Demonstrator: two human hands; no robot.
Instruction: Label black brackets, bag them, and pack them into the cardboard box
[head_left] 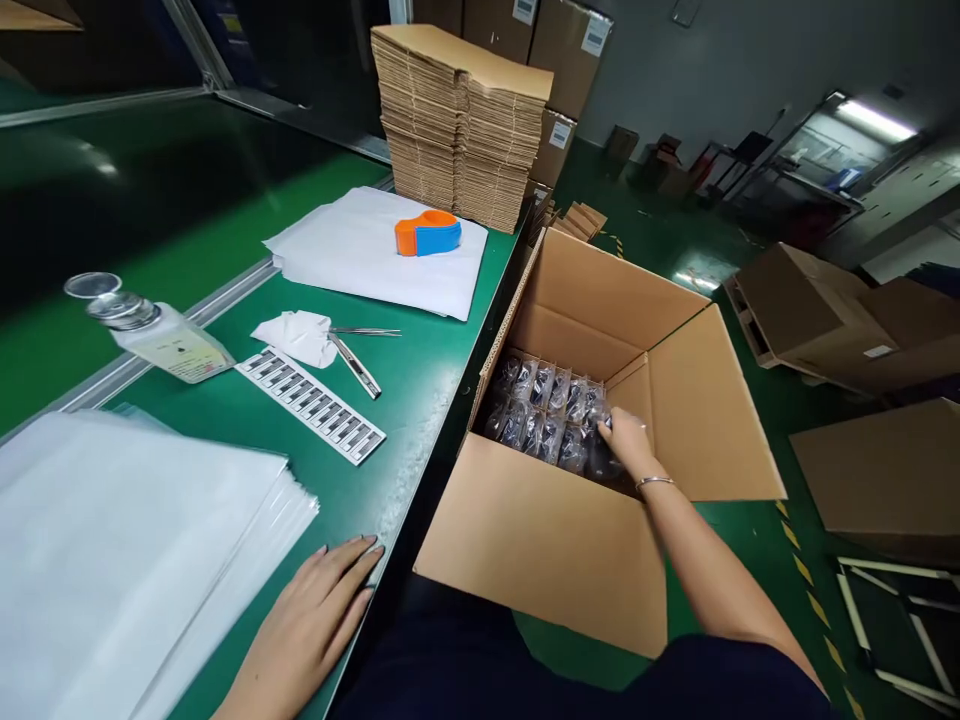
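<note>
My left hand (319,620) lies flat on the green table near its edge, fingers stretched out, holding nothing. My right hand (628,443) reaches into an open cardboard box (540,540) and its fingers are closed on a dark item in clear plastic wrap (601,462) at the right end of the rows. Several more wrapped dark items (551,438) stand in a cardboard divider grid (592,382) inside the box. What exactly is in the wraps cannot be made out.
On the green table (420,410) are white sheets (150,560), a label strip (311,405), a utility knife (355,366), tweezers (367,331), a pump bottle (176,345) and an orange-blue roll (427,235). Flattened cardboard (457,130) is stacked behind; more boxes (825,310) stand right.
</note>
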